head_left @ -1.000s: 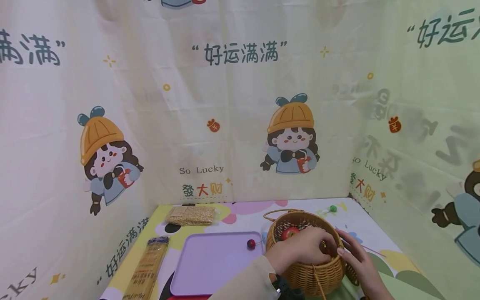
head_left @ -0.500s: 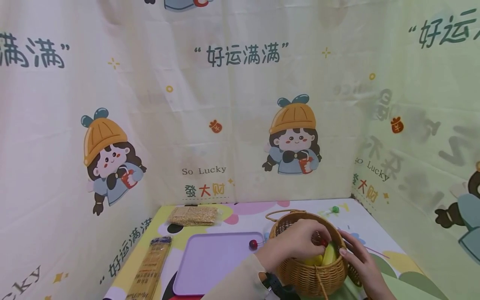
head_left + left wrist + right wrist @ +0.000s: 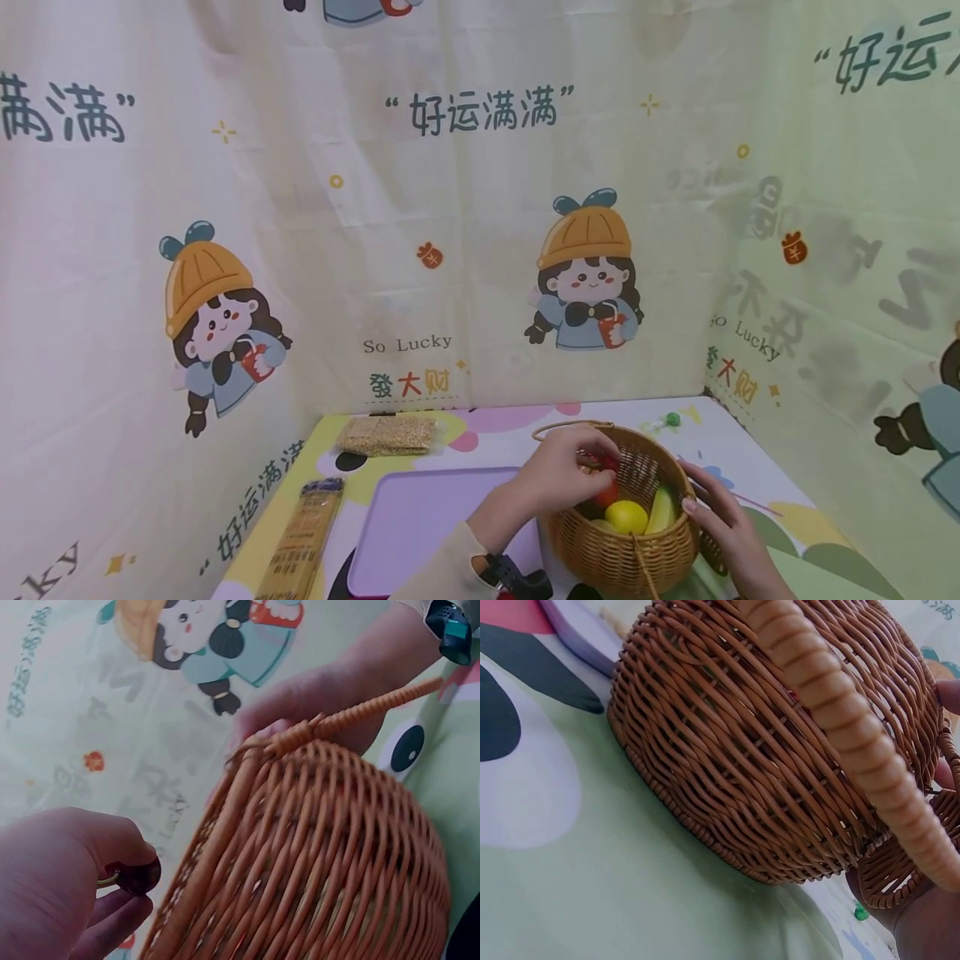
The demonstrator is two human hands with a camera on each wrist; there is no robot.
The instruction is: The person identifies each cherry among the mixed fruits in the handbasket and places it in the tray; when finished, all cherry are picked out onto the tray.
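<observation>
My left hand (image 3: pixel 562 471) is over the left part of a wicker basket (image 3: pixel 626 554) in the head view. Between thumb and fingers it pinches a dark red cherry (image 3: pixel 140 877), clearest in the left wrist view, where a bit of pale stem shows. My right hand (image 3: pixel 731 529) grips the basket at its right side, thumb at the rim. Inside the basket lie a yellow lemon (image 3: pixel 627 517), a banana (image 3: pixel 662 510) and a red fruit (image 3: pixel 604 497) partly hidden by the left hand. A woven handle (image 3: pixel 847 712) crosses the right wrist view.
A purple tray (image 3: pixel 435 533) lies left of the basket. Farther left is a long packet of noodles (image 3: pixel 300 537), with a bag of grain (image 3: pixel 386 436) behind the tray. A small green thing (image 3: pixel 672 419) lies at the back right. Printed cloth walls surround the table.
My left hand has come up out of the basket and moved left toward its rim with the cherry, uncovering the lemon and banana. The right hand stays on the basket.
</observation>
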